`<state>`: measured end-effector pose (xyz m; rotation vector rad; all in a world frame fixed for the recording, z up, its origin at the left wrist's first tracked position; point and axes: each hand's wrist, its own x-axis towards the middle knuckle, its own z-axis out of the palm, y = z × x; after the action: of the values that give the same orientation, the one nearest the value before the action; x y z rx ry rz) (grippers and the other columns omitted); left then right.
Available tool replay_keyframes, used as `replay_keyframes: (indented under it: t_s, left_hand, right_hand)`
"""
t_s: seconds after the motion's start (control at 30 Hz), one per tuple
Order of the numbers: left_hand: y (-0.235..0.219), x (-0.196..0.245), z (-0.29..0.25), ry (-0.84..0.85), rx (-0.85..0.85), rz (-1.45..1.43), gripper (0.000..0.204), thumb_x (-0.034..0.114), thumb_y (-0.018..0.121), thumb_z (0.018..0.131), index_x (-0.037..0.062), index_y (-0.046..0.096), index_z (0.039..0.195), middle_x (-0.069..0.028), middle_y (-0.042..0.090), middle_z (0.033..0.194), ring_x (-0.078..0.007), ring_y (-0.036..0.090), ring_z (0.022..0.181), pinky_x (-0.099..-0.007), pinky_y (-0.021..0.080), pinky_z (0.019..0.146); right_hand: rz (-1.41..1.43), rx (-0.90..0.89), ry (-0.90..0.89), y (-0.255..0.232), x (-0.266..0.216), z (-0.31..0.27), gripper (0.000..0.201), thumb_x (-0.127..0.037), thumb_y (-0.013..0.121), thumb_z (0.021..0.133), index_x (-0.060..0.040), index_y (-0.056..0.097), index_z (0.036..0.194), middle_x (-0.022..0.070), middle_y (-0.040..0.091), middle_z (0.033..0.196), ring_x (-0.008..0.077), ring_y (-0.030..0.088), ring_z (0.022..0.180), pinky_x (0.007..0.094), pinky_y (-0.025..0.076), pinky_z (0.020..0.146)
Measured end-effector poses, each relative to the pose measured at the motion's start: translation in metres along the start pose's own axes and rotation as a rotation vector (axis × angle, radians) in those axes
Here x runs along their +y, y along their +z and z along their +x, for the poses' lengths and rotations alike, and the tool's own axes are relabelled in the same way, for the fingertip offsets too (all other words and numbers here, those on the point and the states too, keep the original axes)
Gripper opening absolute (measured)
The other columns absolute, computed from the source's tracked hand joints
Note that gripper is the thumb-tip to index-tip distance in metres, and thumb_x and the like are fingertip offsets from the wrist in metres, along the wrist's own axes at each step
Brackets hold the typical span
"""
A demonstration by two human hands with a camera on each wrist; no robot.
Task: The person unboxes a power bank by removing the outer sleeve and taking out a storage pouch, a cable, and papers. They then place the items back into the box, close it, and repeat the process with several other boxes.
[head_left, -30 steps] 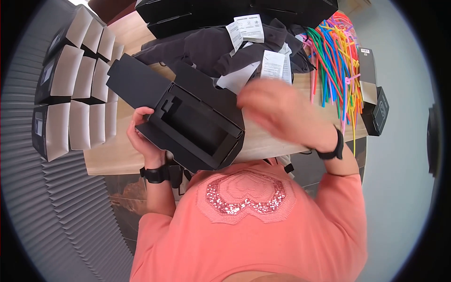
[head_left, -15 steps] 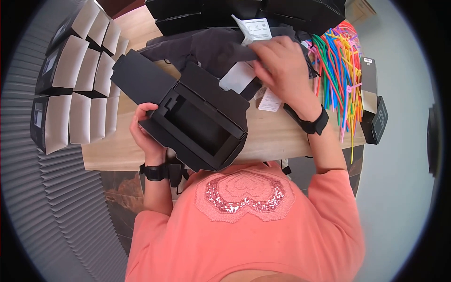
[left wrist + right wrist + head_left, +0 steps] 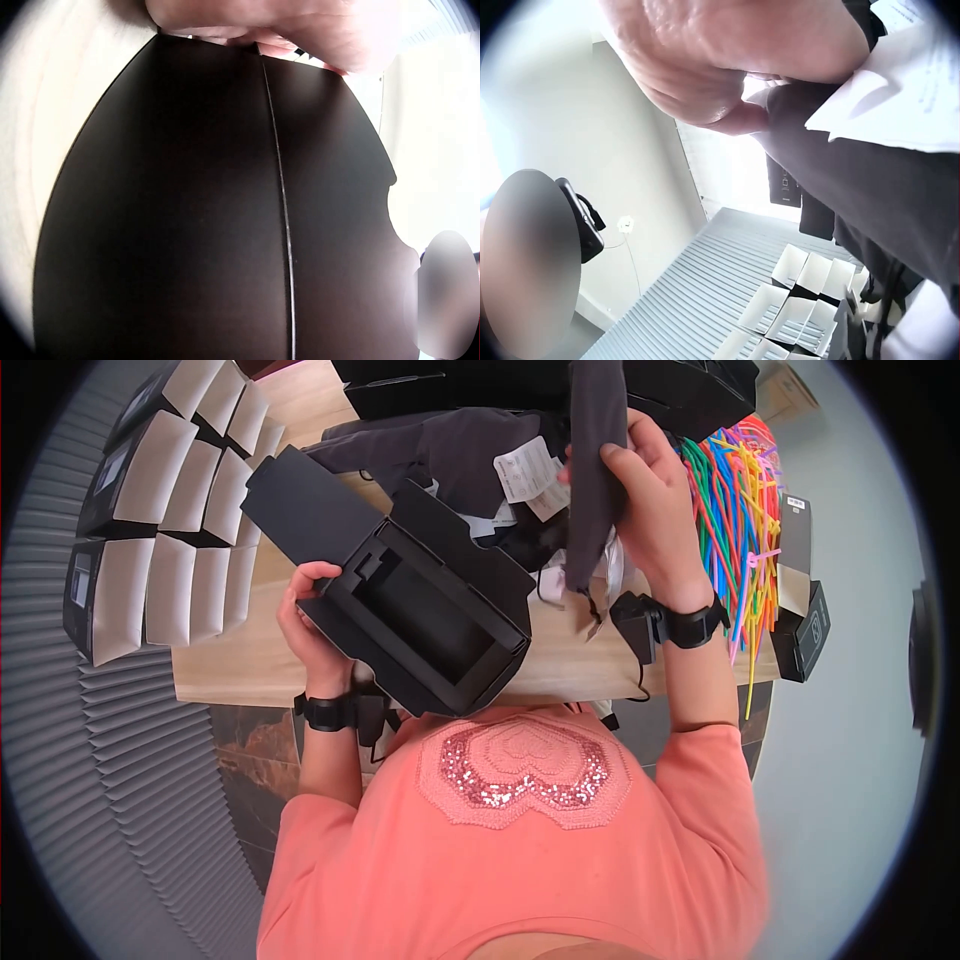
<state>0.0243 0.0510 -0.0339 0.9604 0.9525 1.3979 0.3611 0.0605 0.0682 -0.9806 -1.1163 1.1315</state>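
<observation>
My left hand (image 3: 312,632) grips the left edge of an open black cardboard box (image 3: 345,622), its flaps folded out and a hollow insert showing inside. The left wrist view is filled by the box's dark outer side (image 3: 165,202), with fingers at its upper edge. Raised over the table, a dark grey cloth pouch (image 3: 596,470) with a cord at its lower end is pinched between thumb and fingers of my right hand (image 3: 660,510). In the right wrist view white printed leaflets (image 3: 904,97) overlap the pouch.
More dark grey pouches (image 3: 450,445) lie behind the box with white leaflets (image 3: 530,475). White-ended boxes (image 3: 120,595) are stacked at left. Colourful thin tubes (image 3: 735,540) pile up at right, beside a small black box (image 3: 800,635). Large black boxes (image 3: 540,385) line the back.
My right hand reached into the pile of pouches, took hold of one and lifted it upright. The left hand keeps its grip on the box, which barely shifted.
</observation>
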Motion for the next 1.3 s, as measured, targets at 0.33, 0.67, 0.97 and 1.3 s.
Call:
replay_keyframes:
  t_s: [0.33, 0.67, 0.97, 1.3]
  left_hand:
    - [0.007, 0.001, -0.001, 0.008, 0.022, -0.047, 0.05, 0.044, 0.032, 0.099, 0.0023, 0.061, 0.1, -0.0068, 0.066, 0.088, -0.0152, 0.061, 0.083, -0.0278, 0.047, 0.076]
    - [0.004, -0.005, 0.001, 0.037, -0.018, -0.065, 0.053, 0.043, 0.025, 0.105, 0.0029, 0.06, 0.107, -0.0096, 0.067, 0.099, -0.0175, 0.062, 0.093, -0.029, 0.049, 0.084]
    - [0.013, 0.035, -0.032, 0.241, 0.243, 0.86, 0.038, 0.034, 0.038, 0.107, 0.0027, 0.054, 0.123, -0.0057, 0.057, 0.103, -0.0144, 0.054, 0.091, -0.0285, 0.044, 0.084]
    - [0.107, 0.091, -0.045, -0.227, -0.385, -0.236, 0.028, 0.021, 0.049, 0.105, -0.0009, 0.057, 0.121, -0.0108, 0.064, 0.101, -0.0127, 0.063, 0.074, -0.0289, 0.051, 0.065]
  right_hand:
    - [0.266, 0.088, -0.564, 0.022, -0.043, -0.003, 0.029, -0.013, 0.054, 0.101, -0.0031, 0.047, 0.126, 0.0196, 0.064, 0.114, 0.0319, 0.067, 0.102, 0.039, 0.056, 0.089]
    - [0.198, 0.284, -0.444, -0.017, -0.054, -0.019, 0.024, -0.013, 0.046, 0.104, -0.0019, 0.048, 0.125, 0.0239, 0.061, 0.121, 0.0368, 0.062, 0.113, 0.0445, 0.054, 0.094]
    - [0.257, 0.023, -0.398, 0.004, -0.044, -0.036, 0.032, -0.014, 0.046, 0.105, -0.0046, 0.043, 0.135, 0.0302, 0.056, 0.13, 0.0453, 0.056, 0.125, 0.0525, 0.049, 0.103]
    - [0.413, -0.38, -0.207, 0.096, -0.017, -0.075, 0.034, -0.001, 0.062, 0.096, 0.0008, 0.044, 0.125, 0.0105, 0.064, 0.109, 0.0128, 0.063, 0.093, 0.0271, 0.051, 0.08]
